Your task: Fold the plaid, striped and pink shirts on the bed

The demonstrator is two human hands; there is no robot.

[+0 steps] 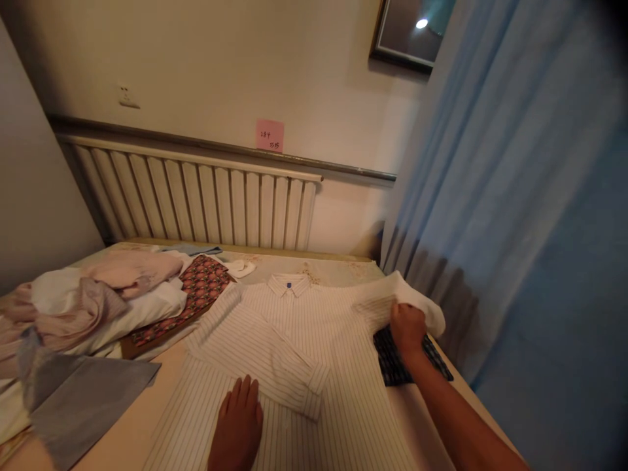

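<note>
A white pin-striped shirt (304, 366) lies face down on the bed, collar (288, 284) toward the headboard. One sleeve (265, 356) is folded across its back. My left hand (240, 422) rests flat on the shirt's lower part, fingers together and stretched out, just below that folded sleeve's cuff. My right hand (407, 327) is closed on the other sleeve (417, 304) at the shirt's right side and holds it lifted off the bed.
A pile of pink and white clothes (93, 301) and a red patterned cloth (196, 291) lie at the left, with grey fabric (83, 392) nearer me. A dark patterned garment (392, 363) lies under my right wrist. Slatted headboard (196, 196) behind; blue curtain (515, 229) on the right.
</note>
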